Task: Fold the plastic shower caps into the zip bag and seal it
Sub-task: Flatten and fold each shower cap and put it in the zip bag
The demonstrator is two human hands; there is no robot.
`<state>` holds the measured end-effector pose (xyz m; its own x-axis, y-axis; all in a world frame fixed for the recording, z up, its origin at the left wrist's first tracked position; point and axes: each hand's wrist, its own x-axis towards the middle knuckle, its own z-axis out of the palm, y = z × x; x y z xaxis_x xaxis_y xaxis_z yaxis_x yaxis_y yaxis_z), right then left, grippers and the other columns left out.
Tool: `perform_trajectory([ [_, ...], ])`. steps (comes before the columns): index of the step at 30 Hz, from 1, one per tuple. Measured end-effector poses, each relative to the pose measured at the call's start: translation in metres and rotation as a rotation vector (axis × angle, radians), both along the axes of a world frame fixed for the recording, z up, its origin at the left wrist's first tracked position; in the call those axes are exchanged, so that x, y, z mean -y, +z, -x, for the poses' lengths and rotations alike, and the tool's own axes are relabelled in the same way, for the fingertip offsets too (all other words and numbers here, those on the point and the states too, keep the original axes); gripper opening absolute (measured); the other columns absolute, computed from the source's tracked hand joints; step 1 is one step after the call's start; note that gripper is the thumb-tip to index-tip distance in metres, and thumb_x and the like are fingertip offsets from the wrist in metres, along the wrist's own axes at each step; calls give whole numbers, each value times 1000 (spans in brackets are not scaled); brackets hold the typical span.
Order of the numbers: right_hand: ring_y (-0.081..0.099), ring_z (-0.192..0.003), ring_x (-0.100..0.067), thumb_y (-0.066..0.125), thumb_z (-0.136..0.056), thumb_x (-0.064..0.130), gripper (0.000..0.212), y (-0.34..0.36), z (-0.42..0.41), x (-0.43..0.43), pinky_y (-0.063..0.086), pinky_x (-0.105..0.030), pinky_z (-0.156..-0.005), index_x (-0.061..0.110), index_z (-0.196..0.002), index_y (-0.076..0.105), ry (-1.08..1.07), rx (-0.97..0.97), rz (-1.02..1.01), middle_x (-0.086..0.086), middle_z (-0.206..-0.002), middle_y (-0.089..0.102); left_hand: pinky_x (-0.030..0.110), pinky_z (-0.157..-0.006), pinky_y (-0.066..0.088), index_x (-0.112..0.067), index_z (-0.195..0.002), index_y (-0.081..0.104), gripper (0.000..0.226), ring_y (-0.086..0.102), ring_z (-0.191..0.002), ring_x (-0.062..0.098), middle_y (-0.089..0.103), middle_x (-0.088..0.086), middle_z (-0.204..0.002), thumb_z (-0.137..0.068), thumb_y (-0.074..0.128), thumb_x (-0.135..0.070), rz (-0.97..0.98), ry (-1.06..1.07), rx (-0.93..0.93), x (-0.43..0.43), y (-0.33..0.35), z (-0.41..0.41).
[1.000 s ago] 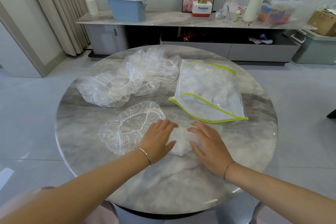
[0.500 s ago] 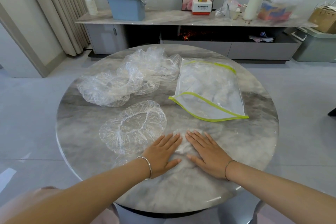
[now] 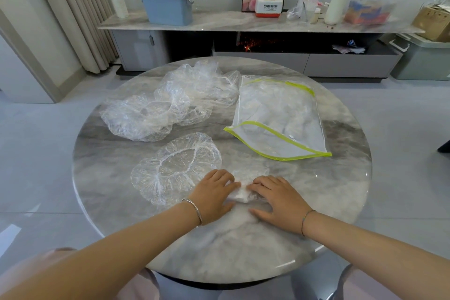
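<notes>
While both hands are down on the round marble table (image 3: 341, 190), the thing they're working on is a small scrunched-up, folded shower cap (image 3: 241, 194) sitting at the near middle of the tabletop. Left hand (image 3: 214, 192) comes at it from the left with the fingers bent down over the wad, and right hand (image 3: 280, 198) does the same from the right, fingertips curled onto the plastic and thumb lying flat on the table. So both are gripping that one cap, squeezing it between them. There's a bracelet on each wrist.

Just left of the left hand lies another shower cap (image 3: 175, 168), spread out flat with its elastic opening facing up, and its edge is touching or tucked under that hand, can't really tell which. Further back on the left is a loose pile of shower caps (image 3: 170, 107), all puffy and overlapping.

Zip bag (image 3: 280, 119) is on the far right of the table, lying flat with yellow-green trim, mouth gaping toward the near side. Looks like some whitish folded plastic is already inside it.
</notes>
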<state>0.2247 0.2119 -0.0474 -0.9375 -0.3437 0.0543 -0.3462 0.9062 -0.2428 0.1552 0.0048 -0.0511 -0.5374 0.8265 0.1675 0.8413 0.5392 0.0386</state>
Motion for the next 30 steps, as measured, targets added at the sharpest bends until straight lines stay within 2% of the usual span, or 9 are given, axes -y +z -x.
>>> perform_trajectory([
  [5, 54, -93, -15, 54, -80, 29, 30, -4, 10, 3, 31, -24, -80, 20, -106, 65, -112, -28, 162, 5, -101, 58, 20, -78, 32, -26, -78, 72, 25, 65, -75, 13, 67, -11, -75, -74, 47, -26, -48, 66, 68, -4, 12, 11],
  [9, 57, -87, -18, 62, -84, 20, 8, -2, 19, 3, 41, -32, -84, 15, -89, 68, -229, 7, 302, 4, -88, 62, 26, -84, 31, -11, -101, 64, 27, 53, -102, 23, 65, 6, -101, -98, 43, -28, -45, 190, 235, -5, 14, 12],
  [12, 50, -69, -8, 65, -86, 21, 17, 2, 20, 4, 36, -14, -65, 24, -72, 57, -340, 108, 475, 10, -69, 55, 29, -73, 30, -11, -93, 60, 28, 54, -93, 28, 59, 12, -89, -96, 45, -34, -125, 332, 369, -4, 16, 10],
  [14, 44, -58, -3, 67, -85, 21, 18, 2, 22, 5, 35, -12, -57, 22, -71, 55, -420, 150, 586, 10, -62, 51, 29, -70, 31, -10, -91, 59, 25, 55, -87, 29, 58, 12, -86, -95, 49, -33, -163, 382, 430, -4, 16, 9],
  [17, 43, -55, -2, 68, -83, 18, 13, -3, 24, 3, 36, -12, -56, 17, -80, 56, -525, 174, 719, 10, -59, 51, 28, -84, 40, -13, -108, 57, 21, 57, -91, 22, 65, 4, -92, -92, 54, -26, -198, 397, 452, -3, 15, 7],
  [19, 41, -50, -1, 68, -83, 15, 15, -6, 27, -1, 35, -13, -55, 17, -82, 54, -562, 177, 747, 14, -47, 43, 30, -93, 39, -18, -126, 49, 36, 54, -101, 18, 62, 0, -106, -91, 55, -26, -184, 377, 400, -3, 14, 6],
  [25, 40, -50, -6, 73, -78, 19, 21, -9, 34, -6, 29, -19, -52, 22, -84, 53, -585, 196, 686, 8, -50, 42, 37, -108, 22, -20, -142, 37, 57, 37, -134, 21, 39, 1, -147, -94, 30, -49, 14, -50, -5, -4, 4, 0],
  [27, 40, -51, -9, 72, -78, 22, 20, -11, 34, -6, 31, -24, -53, 21, -86, 53, -581, 207, 656, 7, -52, 44, 38, -112, 15, -20, -145, 32, 63, 30, -140, 22, 32, 1, -152, -97, 12, -55, 125, -49, 49, -5, 3, -6],
  [30, 42, -52, -12, 73, -76, 25, 22, -9, 36, -7, 33, -26, -54, 22, -85, 53, -597, 218, 662, 6, -54, 44, 30, -115, -14, -26, -151, 6, 83, -1, -146, 16, 0, -5, -158, -79, -11, -65, 211, -13, 150, -4, 1, -8],
])
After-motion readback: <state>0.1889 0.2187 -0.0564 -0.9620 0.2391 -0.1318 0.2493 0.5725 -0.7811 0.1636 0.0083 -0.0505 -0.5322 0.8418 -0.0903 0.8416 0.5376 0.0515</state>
